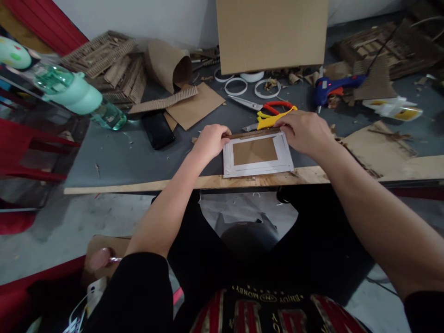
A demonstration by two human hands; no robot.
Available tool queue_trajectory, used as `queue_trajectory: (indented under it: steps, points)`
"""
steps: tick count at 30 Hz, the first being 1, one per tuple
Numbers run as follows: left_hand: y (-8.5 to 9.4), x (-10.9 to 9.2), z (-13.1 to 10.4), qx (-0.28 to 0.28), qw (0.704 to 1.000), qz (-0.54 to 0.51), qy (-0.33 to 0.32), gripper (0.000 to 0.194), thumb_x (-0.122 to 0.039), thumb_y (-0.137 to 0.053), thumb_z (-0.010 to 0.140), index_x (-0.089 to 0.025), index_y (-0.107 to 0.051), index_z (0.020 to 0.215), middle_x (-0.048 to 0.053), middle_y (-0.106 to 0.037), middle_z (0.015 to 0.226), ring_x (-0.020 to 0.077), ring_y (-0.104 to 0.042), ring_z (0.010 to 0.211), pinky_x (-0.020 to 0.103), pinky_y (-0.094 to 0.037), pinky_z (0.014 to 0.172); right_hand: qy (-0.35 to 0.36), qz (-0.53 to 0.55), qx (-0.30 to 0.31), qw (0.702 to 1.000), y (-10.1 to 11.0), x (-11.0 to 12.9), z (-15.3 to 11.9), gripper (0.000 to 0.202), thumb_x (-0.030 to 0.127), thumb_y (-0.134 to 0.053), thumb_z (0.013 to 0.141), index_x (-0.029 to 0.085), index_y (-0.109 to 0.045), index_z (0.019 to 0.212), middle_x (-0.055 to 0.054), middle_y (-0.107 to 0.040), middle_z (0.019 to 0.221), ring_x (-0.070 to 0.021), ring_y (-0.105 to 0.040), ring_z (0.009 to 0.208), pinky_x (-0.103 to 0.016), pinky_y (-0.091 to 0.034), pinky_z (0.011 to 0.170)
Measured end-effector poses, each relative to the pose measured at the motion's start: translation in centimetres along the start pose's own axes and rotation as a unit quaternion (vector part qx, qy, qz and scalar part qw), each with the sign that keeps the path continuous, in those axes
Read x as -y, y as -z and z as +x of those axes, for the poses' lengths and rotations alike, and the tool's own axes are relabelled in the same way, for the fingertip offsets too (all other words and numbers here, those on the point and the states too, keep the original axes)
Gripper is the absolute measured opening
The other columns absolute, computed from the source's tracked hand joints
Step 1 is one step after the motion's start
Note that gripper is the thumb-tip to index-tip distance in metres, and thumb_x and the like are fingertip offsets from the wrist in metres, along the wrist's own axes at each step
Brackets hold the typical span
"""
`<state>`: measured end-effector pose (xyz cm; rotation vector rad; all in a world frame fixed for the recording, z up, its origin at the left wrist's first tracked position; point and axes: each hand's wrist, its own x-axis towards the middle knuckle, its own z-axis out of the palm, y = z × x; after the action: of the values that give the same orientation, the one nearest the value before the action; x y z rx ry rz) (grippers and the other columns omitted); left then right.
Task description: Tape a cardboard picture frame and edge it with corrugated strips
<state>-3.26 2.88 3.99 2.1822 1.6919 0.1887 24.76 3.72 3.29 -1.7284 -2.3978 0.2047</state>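
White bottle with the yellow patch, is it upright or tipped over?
Tipped: the white bottle lies on its side, lengthwise along the grey tabletop.

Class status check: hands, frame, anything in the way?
Left hand, right hand: pinching cardboard strip. White-bordered frame: at table near edge, strip along far side. Close beyond: yellow cutter, scissors.

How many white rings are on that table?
4: a left ring and a right ring just beyond the scissors, plus a thin ring and a thicker ring partly behind the upright cardboard. More may be hidden.
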Motion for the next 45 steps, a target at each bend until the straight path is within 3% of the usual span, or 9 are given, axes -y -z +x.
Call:
queue_trajectory:
  steps: [6, 10, 15, 22, 29, 34, 38, 42, 45]
  points:
    - [-0.4, 0.0, 0.2, -0.011, 1.0, 0.013, 0.004, 0.022, -0.014, -0.071, 0.101, -0.021, -0.084, 0.117, 0.011, -0.085, 0.126, 0.0287, -0.078, 0.121, 0.04, -0.056, 0.109, 0.019, 0.022, -0.023, 0.999, 0.2, -0.2, 0.0, 0.042, 0.015, -0.044, 0.102, 0.018, -0.082, 0.121, -0.017, -0.078, 0.136, -0.0319, -0.071, 0.129, -0.042, -0.056, 0.096]
    - [-0.6, -0.1, 0.1, -0.014, 1.0, 0.015, 0.011, 0.024, -0.014, -0.071, 0.101, -0.02, -0.084, 0.12, 0.011, -0.085, 0.127, 0.0298, -0.078, 0.123, 0.04, -0.056, 0.109, 0.006, 0.007, 0.011, 1.0, 0.4, -0.7, 0.2, 0.043, 0.016, -0.049, 0.102, 0.018, -0.084, 0.127, -0.016, -0.079, 0.138, -0.0344, -0.071, 0.132, -0.044, -0.054, 0.097]
    - [-0.6, -0.1, 0.1, -0.018, 1.0, 0.01, 0.009, 0.025, -0.014, -0.071, 0.101, -0.023, -0.084, 0.119, 0.01, -0.085, 0.128, 0.0291, -0.078, 0.122, 0.039, -0.057, 0.108, -0.003, -0.013, 0.032, 0.999, 0.2, -1.2, 0.3, 0.042, 0.019, -0.054, 0.1, 0.025, -0.085, 0.127, -0.011, -0.082, 0.132, -0.0335, -0.075, 0.12, -0.043, -0.054, 0.087]
    - [-0.4, -0.4, 0.1, -0.009, 0.999, 0.033, 0.014, 0.026, -0.014, -0.071, 0.1, -0.019, -0.084, 0.122, 0.012, -0.085, 0.128, 0.0317, -0.078, 0.125, 0.044, -0.058, 0.113, -0.025, -0.013, 0.05, 0.998, 0.8, -0.4, 0.1, 0.038, 0.017, -0.058, 0.101, 0.02, -0.087, 0.126, -0.014, -0.081, 0.135, -0.0323, -0.072, 0.127, -0.04, -0.052, 0.094]
    - [-0.4, -0.7, -0.3, -0.016, 0.998, 0.065, 0.009, 0.03, -0.015, -0.067, 0.102, -0.02, -0.086, 0.125, 0.012, -0.085, 0.129, 0.0323, -0.078, 0.126, 0.044, -0.058, 0.116, -0.05, -0.057, 0.076, 0.994, 1.1, 0.6, 0.2, 0.042, 0.019, -0.051, 0.104, 0.024, -0.085, 0.13, -0.011, -0.079, 0.14, -0.0329, -0.07, 0.133, -0.043, -0.054, 0.101]
    - [-0.7, -0.5, -0.2, -0.035, 0.997, 0.074, 0.004, 0.028, -0.016, -0.067, 0.102, -0.024, -0.088, 0.119, 0.009, -0.086, 0.124, 0.0324, -0.078, 0.124, 0.046, -0.058, 0.115, -0.053, -0.058, 0.06, 0.995, 1.3, 1.3, -0.2, 0.044, 0.015, -0.052, 0.101, 0.025, -0.085, 0.129, -0.009, -0.079, 0.141, -0.0313, -0.071, 0.133, -0.041, -0.057, 0.097]
    - [-1.0, -0.3, -0.2, -0.04, 0.997, 0.069, 0.003, 0.029, -0.015, -0.068, 0.102, -0.019, -0.086, 0.124, 0.013, -0.084, 0.129, 0.0339, -0.077, 0.127, 0.049, -0.057, 0.117, -0.051, -0.061, 0.059, 0.995, 1.3, 1.4, -0.4, 0.045, 0.016, -0.051, 0.101, 0.024, -0.085, 0.128, -0.01, -0.079, 0.141, -0.0335, -0.071, 0.132, -0.041, -0.056, 0.092]
    - [-1.4, 0.1, -0.1, -0.053, 0.996, 0.043, -0.063, 0.05, -0.002, -0.062, 0.1, -0.017, -0.074, 0.145, 0.013, -0.078, 0.145, 0.0307, -0.073, 0.135, 0.046, -0.056, 0.12, -0.053, -0.075, 0.056, 0.994, 1.3, 1.8, -0.5, 0.047, 0.015, -0.05, 0.099, 0.024, -0.084, 0.131, -0.01, -0.079, 0.141, -0.0331, -0.072, 0.13, -0.039, -0.054, 0.085]
    - [-1.8, 0.4, 0.1, -0.035, 0.988, 0.049, -0.141, 0.061, 0.008, -0.048, 0.097, -0.016, -0.071, 0.149, 0.011, -0.075, 0.15, 0.0285, -0.07, 0.14, 0.045, -0.057, 0.117, -0.052, -0.084, 0.059, 0.993, 1.2, 2.0, -0.6, 0.049, 0.019, -0.051, 0.101, 0.024, -0.082, 0.138, -0.012, -0.077, 0.144, -0.0346, -0.073, 0.128, -0.039, -0.053, 0.082]
